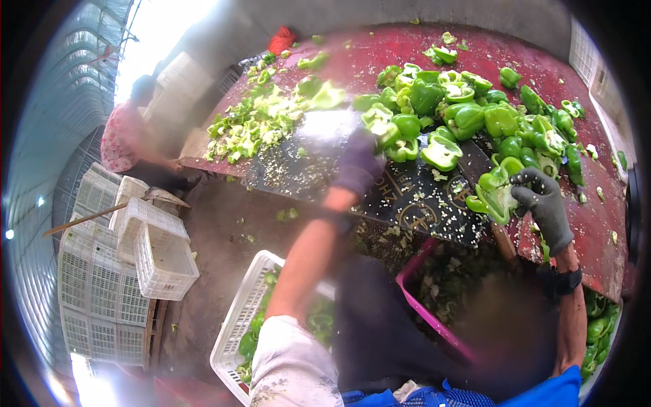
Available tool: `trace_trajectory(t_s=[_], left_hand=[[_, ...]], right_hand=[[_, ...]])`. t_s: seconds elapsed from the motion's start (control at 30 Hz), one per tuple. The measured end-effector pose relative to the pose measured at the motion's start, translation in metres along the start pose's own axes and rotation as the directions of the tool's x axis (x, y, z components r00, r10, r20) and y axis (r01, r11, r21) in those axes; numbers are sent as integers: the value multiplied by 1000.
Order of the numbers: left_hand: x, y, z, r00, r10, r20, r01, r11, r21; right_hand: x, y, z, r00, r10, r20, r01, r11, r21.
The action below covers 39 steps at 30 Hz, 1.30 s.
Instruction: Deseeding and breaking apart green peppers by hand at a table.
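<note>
My left hand [358, 163], in a dark purple glove and blurred, is over the black board [402, 198] at the left edge of the pepper pile; whether it grips anything is unclear. My right hand [541, 203], in a dark grey glove, holds a cut green bell pepper [496, 191] with its pale inside showing. The pile of cut and whole green bell peppers [463, 119] spreads over the red tabletop [376, 48]. Seeds are scattered on the black board. A long dark blade-like thing [475, 163] lies between the pile and the board, with a brown wooden handle [503, 241] near the table edge.
Pale green pepper scraps [254, 124] lie at the table's left. A white crate [229, 330] with peppers and a pink-rimmed tub [427, 310] with scraps stand below the edge. Another container of peppers [597, 325] is lower right. A person [122, 132] is beside stacked white crates [168, 264].
</note>
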State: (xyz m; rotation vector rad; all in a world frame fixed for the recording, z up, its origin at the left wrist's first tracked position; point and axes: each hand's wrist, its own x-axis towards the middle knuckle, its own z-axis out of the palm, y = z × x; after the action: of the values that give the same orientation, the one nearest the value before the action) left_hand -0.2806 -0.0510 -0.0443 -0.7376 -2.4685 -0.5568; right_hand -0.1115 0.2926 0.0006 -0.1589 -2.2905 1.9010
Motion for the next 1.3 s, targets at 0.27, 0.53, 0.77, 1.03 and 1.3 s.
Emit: trace_trajectory(t_s=[0.27,0.53,0.77,1.03,1.3], left_hand=[[-34,157,-43,956,-162,243,278,756,-592],[-100,252,-15,688,299,661,602,-745,-289],[-115,269,18,708,124,695,400,-882,-250],[-130,269,19,689,95,719,540,-729,-421],[-125,263,23,661,-247,708,538,-502,-677]], right_hand=[[-68,-22,16,996,-73,50,69,995,74],[-106,-24,7,802,-468,372,598,622,-505],[-129,-7,23,801,-495,337,563,429,-706],[-131,-8,15,916,-214,338,367,789,-493],[-122,16,26,914,-120,388,304,836,-457]])
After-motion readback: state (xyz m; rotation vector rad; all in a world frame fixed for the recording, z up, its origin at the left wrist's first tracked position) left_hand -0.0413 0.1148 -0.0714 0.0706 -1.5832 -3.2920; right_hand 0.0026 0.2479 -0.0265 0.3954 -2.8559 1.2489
